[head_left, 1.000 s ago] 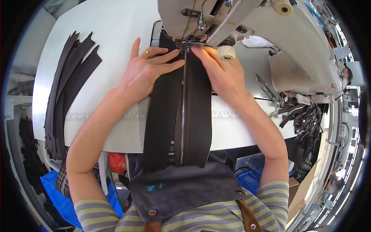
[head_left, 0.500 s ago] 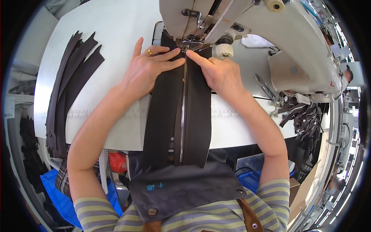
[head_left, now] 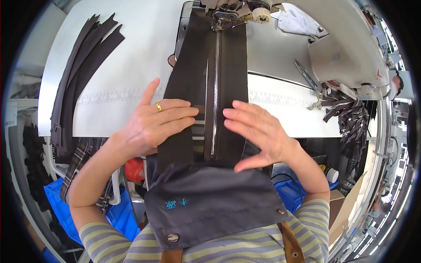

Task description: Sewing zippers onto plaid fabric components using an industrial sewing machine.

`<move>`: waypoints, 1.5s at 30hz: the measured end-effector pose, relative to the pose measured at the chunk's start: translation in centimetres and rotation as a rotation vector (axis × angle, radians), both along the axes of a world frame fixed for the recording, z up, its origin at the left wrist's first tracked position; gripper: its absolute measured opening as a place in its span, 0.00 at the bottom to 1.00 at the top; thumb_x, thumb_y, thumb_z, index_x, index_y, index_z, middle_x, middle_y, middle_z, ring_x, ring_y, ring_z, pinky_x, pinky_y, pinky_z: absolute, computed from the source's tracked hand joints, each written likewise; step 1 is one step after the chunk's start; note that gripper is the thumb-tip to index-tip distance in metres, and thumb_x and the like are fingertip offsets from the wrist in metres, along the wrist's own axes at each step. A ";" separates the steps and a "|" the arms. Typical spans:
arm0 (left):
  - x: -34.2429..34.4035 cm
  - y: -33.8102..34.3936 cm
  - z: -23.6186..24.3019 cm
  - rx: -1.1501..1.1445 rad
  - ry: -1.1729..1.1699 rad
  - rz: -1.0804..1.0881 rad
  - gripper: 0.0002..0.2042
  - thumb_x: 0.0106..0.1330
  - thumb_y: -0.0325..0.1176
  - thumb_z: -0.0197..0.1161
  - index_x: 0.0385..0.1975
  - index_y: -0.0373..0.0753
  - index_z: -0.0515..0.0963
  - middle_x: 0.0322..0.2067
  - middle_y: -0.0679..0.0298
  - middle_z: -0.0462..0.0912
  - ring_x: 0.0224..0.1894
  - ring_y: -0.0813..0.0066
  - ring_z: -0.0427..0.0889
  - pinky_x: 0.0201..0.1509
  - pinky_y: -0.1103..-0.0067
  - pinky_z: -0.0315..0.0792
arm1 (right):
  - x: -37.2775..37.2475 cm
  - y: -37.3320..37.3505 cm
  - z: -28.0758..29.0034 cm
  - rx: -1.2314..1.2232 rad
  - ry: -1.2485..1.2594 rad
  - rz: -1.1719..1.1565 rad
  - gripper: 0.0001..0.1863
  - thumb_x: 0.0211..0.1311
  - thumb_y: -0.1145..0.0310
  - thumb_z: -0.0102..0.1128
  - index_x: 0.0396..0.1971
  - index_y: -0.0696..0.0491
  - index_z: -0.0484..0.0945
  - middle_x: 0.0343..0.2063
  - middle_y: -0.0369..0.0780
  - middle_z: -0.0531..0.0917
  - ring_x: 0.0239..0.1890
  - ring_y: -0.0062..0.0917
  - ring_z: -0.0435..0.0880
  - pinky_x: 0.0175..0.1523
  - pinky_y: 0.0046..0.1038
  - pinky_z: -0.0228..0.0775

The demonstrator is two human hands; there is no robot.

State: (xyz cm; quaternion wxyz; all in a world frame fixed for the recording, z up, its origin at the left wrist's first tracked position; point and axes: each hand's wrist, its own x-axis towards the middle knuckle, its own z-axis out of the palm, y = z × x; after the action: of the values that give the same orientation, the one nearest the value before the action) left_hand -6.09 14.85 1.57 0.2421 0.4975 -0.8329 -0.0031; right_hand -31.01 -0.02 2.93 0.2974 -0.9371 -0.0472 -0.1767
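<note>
Two dark fabric pieces lie lengthwise under the sewing machine's presser foot and run toward my apron. A metal zipper is set along the right piece, with a narrow gap between it and the left piece. My left hand rests flat on the left piece, fingers stretched toward the gap, a gold ring on one finger. My right hand is spread at the right piece, fingertips near the zipper and thumb apart. Neither hand grips anything.
Several dark fabric strips lie on the left of the white table. At the right are thread snips and a bunch of dark zipper pieces. A blue bin stands below left. The machine head overhangs the right side.
Both hands have left the presser foot and slid back toward me along the fabric. The right hand's pointing finger has given way to spread fingers. The view has shifted slightly.
</note>
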 end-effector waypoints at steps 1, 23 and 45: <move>-0.2 0.6 0.1 0.061 0.078 0.058 0.13 0.52 0.27 0.61 0.40 0.42 0.80 0.47 0.67 0.81 0.52 0.69 0.79 0.71 0.53 0.39 | -0.5 0.9 0.2 -0.003 0.019 -0.008 0.29 0.50 0.56 0.67 0.53 0.53 0.75 0.56 0.47 0.74 0.61 0.44 0.69 0.62 0.40 0.63; -1.3 0.2 1.4 0.156 -0.112 0.049 0.20 0.50 0.24 0.57 0.45 0.49 0.79 0.45 0.66 0.74 0.51 0.69 0.74 0.67 0.48 0.48 | 1.5 1.4 0.6 -0.165 0.070 -0.225 0.22 0.49 0.72 0.66 0.48 0.55 0.78 0.53 0.40 0.76 0.52 0.37 0.75 0.56 0.35 0.70; 0.5 -1.4 7.8 -0.197 0.031 0.235 0.14 0.53 0.28 0.58 0.40 0.38 0.81 0.39 0.63 0.83 0.40 0.68 0.83 0.61 0.64 0.63 | 1.4 2.6 -1.7 -0.274 0.053 -0.245 0.23 0.53 0.60 0.65 0.50 0.49 0.77 0.53 0.40 0.74 0.56 0.37 0.71 0.59 0.44 0.65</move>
State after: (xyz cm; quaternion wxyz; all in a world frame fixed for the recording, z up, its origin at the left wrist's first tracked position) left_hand -5.61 13.50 9.37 0.3014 0.5653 -0.7614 0.0995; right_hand -29.62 2.63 1.20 0.1445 -0.9719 0.0513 -0.1786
